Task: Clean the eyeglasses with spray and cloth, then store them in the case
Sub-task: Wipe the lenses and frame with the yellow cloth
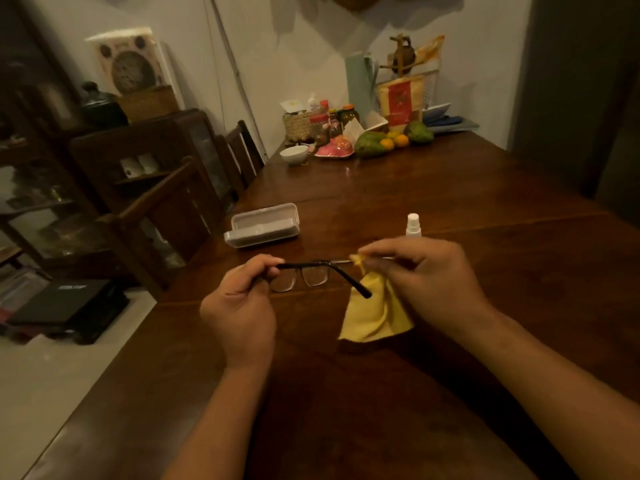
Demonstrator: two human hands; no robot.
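Seen from the head camera, a person's left hand curls its fingers round one end of black-framed eyeglasses, held just above a dark wooden table. The right hand pinches a yellow cloth around what seems to be a temple arm. A white spray bottle stands upright just behind that hand. The open grey case lies near the table's left edge. A stretch of tabletop separates these from jars at the far end. Pale lettering on a black box is too blurred to read.
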